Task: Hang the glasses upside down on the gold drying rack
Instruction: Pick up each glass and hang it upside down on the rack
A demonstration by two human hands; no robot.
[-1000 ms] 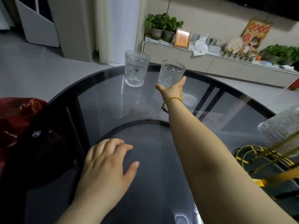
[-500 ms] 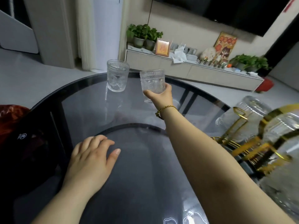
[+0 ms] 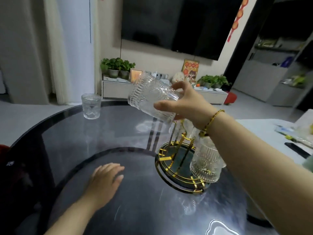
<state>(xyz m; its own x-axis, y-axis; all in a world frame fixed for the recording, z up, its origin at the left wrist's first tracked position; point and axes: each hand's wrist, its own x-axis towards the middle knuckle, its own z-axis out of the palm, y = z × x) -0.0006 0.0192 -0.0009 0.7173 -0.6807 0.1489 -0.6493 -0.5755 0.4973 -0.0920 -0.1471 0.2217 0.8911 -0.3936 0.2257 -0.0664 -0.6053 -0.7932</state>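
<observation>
My right hand (image 3: pixel 184 102) grips a ribbed clear glass (image 3: pixel 150 97), tipped on its side in the air just above the gold drying rack (image 3: pixel 176 165). The rack has a round gold-rimmed base and thin gold arms. At least one glass (image 3: pixel 205 163) hangs upside down on its near right side; my forearm hides the rack's top. A second upright glass (image 3: pixel 91 106) stands at the far left of the dark round glass table (image 3: pixel 67 133). My left hand (image 3: pixel 105 182) lies flat on the table, fingers apart, holding nothing.
A dark red and black bundle (image 3: pixel 11 167) lies at the table's left edge. A white surface with a phone (image 3: pixel 296 150) and small items sits to the right. Beyond the table stand a low cabinet with plants (image 3: pixel 116 67) and a wall television.
My right hand lifted the glass from the far side of the table and carried it right over the rack, tipping it sideways. The view swung to the right. My left hand stayed flat.
</observation>
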